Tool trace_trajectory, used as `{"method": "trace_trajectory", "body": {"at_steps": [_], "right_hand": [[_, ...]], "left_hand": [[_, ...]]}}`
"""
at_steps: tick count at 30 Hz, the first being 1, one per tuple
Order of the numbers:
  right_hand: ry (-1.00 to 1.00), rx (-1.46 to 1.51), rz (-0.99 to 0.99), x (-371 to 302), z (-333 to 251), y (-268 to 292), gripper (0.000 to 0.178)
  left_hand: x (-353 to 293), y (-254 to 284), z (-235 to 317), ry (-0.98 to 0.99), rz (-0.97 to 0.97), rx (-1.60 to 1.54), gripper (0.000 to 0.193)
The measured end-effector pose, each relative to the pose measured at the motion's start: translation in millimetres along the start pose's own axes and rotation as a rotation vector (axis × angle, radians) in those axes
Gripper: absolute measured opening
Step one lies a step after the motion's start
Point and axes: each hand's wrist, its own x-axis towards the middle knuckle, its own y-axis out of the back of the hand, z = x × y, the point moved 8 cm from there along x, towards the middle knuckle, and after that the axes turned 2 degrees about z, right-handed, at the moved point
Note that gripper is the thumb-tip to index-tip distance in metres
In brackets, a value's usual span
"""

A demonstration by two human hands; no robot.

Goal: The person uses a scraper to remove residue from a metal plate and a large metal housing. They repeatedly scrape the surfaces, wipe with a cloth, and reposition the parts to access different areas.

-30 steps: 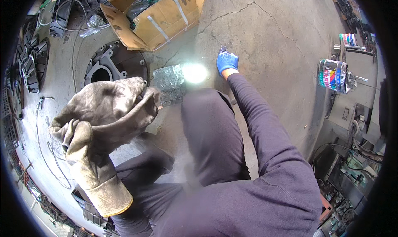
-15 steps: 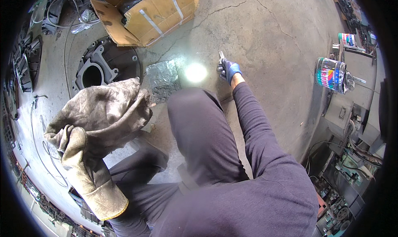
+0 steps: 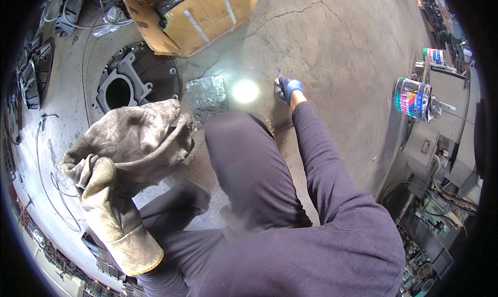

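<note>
The right hand [image 3: 288, 88], in a blue glove, has its fingers closed on a thin dark tool [image 3: 280, 81] beside a bright glare [image 3: 245, 91] on the floor [image 3: 342, 53], while the left hand [image 3: 111, 193] grips a crumpled leather glove [image 3: 140, 138] that could, I think, slip down.

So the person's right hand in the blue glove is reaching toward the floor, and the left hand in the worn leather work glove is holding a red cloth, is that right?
Not quite: the cloth is grey and dirty, not red. The head view shows the left hand in the worn leather work glove holding it, while the right hand in the blue glove reaches toward the cracked concrete floor.
</note>
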Motion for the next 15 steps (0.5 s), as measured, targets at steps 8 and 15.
{"method": "trace_trajectory", "body": {"at_steps": [8, 15], "right_hand": [[0.485, -0.229, 0.102, -111.8, -86.2, -2.5, 0.035], [0.910, 0.118, -0.727, -356.6, -139.5, -145.8, 0.031]], "left_hand": [[-16.1, -22.8, 31.5, -0.629, -0.238, 0.576, 0.026], [-9.7, -50.3, 8.9, -0.182, -0.435, 0.164, 0.029]]}}
